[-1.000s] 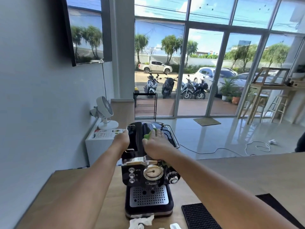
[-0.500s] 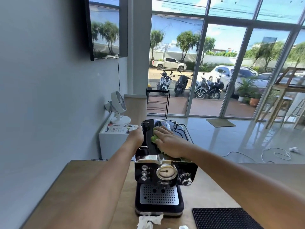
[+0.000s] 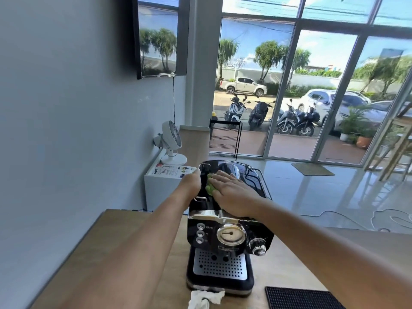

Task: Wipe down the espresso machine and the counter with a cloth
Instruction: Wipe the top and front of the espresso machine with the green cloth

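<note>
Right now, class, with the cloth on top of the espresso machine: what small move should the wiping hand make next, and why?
Probably slide the right hand and green cloth rightward across the espresso machine top. The hand lies flat on the cloth near the top's left, the left hand rests against its left side, and the right part is uncovered.

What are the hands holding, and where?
The right hand presses flat on the green cloth atop the espresso machine; the left hand grips the machine's upper left side.
</note>
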### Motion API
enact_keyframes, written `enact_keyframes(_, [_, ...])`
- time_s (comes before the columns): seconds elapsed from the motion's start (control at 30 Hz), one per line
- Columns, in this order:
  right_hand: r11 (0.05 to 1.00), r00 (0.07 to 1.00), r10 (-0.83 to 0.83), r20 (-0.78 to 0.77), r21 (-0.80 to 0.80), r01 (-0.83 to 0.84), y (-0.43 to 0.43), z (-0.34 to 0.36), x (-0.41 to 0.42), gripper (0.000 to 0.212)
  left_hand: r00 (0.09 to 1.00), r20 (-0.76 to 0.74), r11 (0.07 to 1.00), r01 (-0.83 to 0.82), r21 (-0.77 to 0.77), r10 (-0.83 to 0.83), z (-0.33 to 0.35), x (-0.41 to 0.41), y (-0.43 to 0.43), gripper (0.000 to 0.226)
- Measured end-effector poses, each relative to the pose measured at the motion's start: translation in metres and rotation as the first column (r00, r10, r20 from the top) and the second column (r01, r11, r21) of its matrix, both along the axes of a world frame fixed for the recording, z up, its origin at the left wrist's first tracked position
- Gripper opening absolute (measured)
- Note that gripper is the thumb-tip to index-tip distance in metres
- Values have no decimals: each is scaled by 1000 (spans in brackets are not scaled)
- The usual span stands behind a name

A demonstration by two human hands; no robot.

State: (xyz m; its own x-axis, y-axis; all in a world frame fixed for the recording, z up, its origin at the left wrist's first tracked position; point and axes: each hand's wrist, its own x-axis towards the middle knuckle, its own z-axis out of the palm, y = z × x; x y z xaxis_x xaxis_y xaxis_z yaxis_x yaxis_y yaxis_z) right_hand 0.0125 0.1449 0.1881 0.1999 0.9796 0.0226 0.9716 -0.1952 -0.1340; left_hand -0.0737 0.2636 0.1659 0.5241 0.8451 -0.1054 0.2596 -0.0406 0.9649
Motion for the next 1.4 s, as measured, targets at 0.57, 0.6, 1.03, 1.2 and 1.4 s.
enact_keyframes(0.57, [998,997,63,-43,4,-63,-39,-1,-23,54,995,-96,1000,-10,1,10,9,-5,-10,55])
enact_keyframes(0.6, [994,993,103,-58,30,-101,-56,-3,-23,53,995,-95,1000,-9,-8,8,9,-6,-11,56])
enact_keyframes(1.03, [831,890,270,368,377,-408,-64,-50,-45,51,984,-174,997,-35,73,48,11,-4,-10,55])
enact_keyframes(1.2, [836,919,244,311,413,-362,-97,-42,-19,46,972,-235,996,1,87,19,13,-2,-14,54])
enact_keyframes(1.4, [821,911,251,328,426,-380,-65,-46,-48,49,978,-205,992,-7,123,32,16,-6,-20,49])
